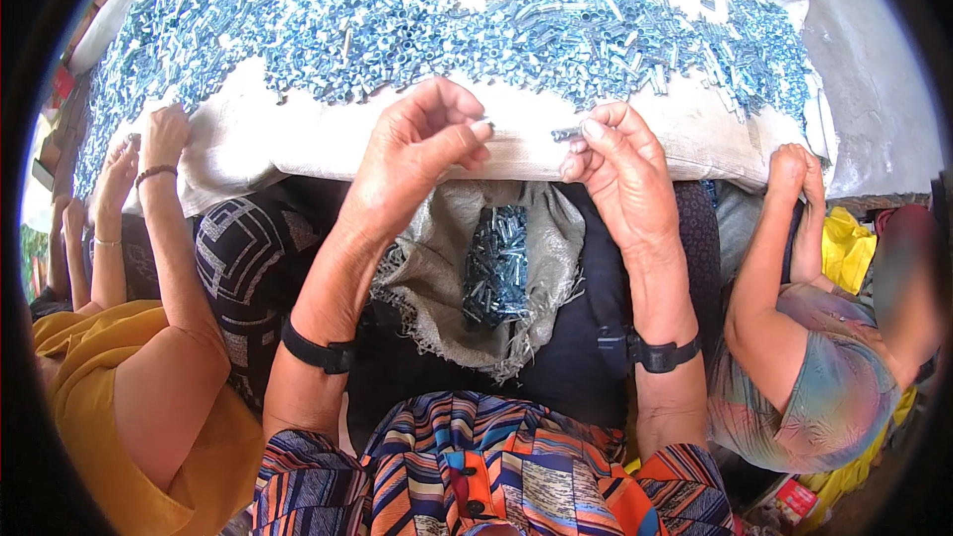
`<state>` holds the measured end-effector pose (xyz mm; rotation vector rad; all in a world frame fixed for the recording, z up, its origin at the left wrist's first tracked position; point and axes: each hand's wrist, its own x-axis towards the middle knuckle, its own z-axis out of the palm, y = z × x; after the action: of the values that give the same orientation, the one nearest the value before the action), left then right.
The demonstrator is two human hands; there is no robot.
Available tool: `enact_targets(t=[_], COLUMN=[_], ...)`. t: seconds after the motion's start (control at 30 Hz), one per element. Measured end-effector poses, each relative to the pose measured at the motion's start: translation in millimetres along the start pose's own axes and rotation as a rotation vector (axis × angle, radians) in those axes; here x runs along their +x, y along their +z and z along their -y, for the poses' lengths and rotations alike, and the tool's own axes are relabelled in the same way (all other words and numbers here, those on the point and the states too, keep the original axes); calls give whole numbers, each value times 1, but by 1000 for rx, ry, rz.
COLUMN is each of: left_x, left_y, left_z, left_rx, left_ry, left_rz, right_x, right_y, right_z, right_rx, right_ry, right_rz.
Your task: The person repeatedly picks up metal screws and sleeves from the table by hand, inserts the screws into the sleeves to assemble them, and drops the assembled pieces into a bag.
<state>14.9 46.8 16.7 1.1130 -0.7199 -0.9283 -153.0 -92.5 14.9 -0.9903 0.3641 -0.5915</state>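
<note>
Over the near edge of the pale cloth, my right hand [620, 154] pinches a small metal sleeve [566, 134] between thumb and fingers. The sleeve points left, toward my other hand. My left hand [429, 139] is closed in a pinch too; a tiny dark bit shows at its fingertips, too small to name. A gap separates the two hands. Beyond them spreads a wide heap of loose, shiny bluish metal sleeves [377, 25], short and long mixed. In my lap lies an opened woven sack [422, 253], with a pile of metal pieces [496, 268] inside.
The pale cloth [328, 134] covers the work surface under the heap. At the left, a person in mustard clothing has their hands [164, 134] at the cloth's edge. Another person's hands [794, 174] are at the right edge, near a yellow bag [847, 246].
</note>
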Motion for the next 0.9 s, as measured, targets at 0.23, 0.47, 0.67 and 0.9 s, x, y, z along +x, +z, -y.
enact_targets(t=[0.23,0.47,0.67,0.9], left_x=[-20,-26,-29,-40], left_y=[12,11,9,14], left_z=[6,7,15,23], left_rx=[-194,-246,-231,-334], left_ry=[-60,-114,-59,-125], left_rz=[97,74,197,352], right_x=[-18,-25,-33,-53], right_y=[28,34,24,26], right_z=[-16,-23,-23,-31], right_rx=[47,141,232,386], right_ry=[32,26,228,330], right_rz=[0,44,125,226])
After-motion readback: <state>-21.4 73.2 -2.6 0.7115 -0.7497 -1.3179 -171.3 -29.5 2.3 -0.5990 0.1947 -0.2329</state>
